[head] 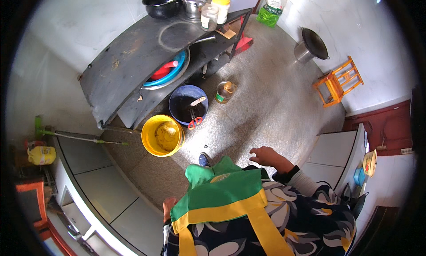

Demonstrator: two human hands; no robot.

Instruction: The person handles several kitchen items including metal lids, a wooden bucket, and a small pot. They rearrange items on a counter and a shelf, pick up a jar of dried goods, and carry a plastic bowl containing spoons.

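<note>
My right hand (266, 156) hangs in the air over the floor, to the right of my green apron (223, 192), with its fingers apart and nothing in it. Partly hidden by the apron's left edge, my left hand (169, 204) is low; its fingers cannot be made out. In front of me a yellow bucket (181, 139) stands on the floor. Against it is a dark blue bucket (171, 106) with red-handled scissors (195, 123) at its rim and a light-coloured handle (198, 101) inside. A capped clear plastic bottle (225, 93) stands to their right.
A black two-level table (133, 53) holds pots and jars on top, basins below. A red dustpan (243, 44), a green bag (269, 16), a tall metal pot (303, 52) and a wooden chair (332, 86) stand beyond. Low cabinets (96, 186) flank me; a green-ended pole (80, 137) juts out leftward.
</note>
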